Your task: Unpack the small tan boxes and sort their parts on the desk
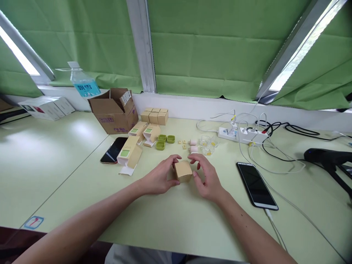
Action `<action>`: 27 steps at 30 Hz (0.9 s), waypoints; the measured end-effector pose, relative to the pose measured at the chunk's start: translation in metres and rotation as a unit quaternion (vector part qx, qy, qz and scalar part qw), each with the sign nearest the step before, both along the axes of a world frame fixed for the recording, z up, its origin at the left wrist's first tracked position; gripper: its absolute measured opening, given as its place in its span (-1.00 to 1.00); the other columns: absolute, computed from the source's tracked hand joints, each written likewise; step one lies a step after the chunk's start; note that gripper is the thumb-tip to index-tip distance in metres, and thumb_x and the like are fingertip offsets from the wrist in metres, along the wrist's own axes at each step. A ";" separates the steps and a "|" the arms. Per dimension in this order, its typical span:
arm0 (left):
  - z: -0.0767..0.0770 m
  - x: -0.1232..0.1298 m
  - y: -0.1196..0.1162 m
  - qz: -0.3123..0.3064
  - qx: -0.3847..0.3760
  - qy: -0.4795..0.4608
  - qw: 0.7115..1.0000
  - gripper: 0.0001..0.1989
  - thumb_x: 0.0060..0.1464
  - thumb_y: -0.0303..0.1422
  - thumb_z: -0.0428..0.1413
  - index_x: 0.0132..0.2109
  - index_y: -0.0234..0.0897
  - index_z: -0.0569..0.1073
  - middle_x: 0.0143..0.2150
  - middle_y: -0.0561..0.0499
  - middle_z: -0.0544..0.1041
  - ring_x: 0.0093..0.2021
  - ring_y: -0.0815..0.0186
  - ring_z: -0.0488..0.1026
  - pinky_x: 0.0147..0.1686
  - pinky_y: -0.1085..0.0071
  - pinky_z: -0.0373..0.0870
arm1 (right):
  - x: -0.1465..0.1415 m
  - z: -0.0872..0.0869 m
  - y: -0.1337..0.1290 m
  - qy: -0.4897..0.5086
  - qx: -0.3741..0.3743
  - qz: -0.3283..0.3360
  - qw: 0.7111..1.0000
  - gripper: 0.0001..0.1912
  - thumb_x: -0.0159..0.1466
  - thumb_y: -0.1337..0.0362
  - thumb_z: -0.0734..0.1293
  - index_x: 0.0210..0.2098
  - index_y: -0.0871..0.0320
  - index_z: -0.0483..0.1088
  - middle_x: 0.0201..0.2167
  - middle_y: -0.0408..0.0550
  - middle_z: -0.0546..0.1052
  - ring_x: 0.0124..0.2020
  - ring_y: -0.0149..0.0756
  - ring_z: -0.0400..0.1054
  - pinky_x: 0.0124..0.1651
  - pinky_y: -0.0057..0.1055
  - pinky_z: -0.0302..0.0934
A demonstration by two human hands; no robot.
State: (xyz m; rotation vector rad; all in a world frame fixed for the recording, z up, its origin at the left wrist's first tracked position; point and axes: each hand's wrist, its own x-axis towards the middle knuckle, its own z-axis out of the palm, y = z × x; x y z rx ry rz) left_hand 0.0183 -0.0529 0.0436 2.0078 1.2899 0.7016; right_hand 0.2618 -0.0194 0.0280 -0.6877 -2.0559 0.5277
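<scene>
A small closed cardboard box [183,169] rests on the pale green table between my hands. My left hand [161,176] has its thumb at the box's front left corner and its fingers along the left side. On the right, my right hand [206,179] curves around with fingers apart, its thumb tip close to the box's edge; whether it touches I cannot tell. Just beyond lie several green square trays [160,145], tiny yellow pieces [184,146], pink cylindrical pieces [193,149] and clear round containers [208,150].
Opened cartons with green labels [132,152] lie left, beside a dark phone [114,150]. Behind them stand a large cardboard box [117,117], small boxes [154,116] and a water bottle [84,82]. To the right are a charging phone [257,185], a power strip [243,135] and loose cables.
</scene>
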 end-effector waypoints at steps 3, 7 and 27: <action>-0.005 0.005 -0.001 0.035 -0.005 0.003 0.999 -0.25 0.11 -0.23 0.40 0.32 -0.15 0.22 0.18 -0.17 0.52 0.19 -0.03 0.50 0.19 -0.01 0.49 | 0.000 0.002 -0.001 -0.027 -0.024 0.029 0.999 -0.38 0.33 0.32 0.33 0.36 -0.04 0.22 0.25 0.12 0.44 0.06 -0.04 0.45 0.02 -0.08 0.45; -0.012 0.007 -0.002 0.040 0.039 -0.008 0.998 -0.20 0.10 -0.24 0.41 0.36 -0.15 0.21 0.30 -0.24 0.44 0.30 -0.07 0.44 0.30 -0.07 0.42 | -0.003 0.004 -0.004 -0.053 -0.040 0.040 0.997 -0.33 0.30 0.31 0.37 0.37 0.00 0.21 0.29 0.15 0.40 0.14 0.00 0.43 0.05 -0.06 0.47; -0.020 0.004 -0.001 0.051 0.095 -0.067 0.992 -0.16 0.08 -0.54 0.17 0.43 -0.14 0.02 0.43 -0.30 0.27 0.51 -0.04 0.25 0.50 -0.17 0.24 | -0.005 0.008 -0.007 0.044 -0.050 -0.055 0.996 -0.69 0.53 0.24 0.23 0.22 0.04 0.39 0.05 0.07 0.61 -0.08 -0.19 0.55 -0.10 -0.22 0.50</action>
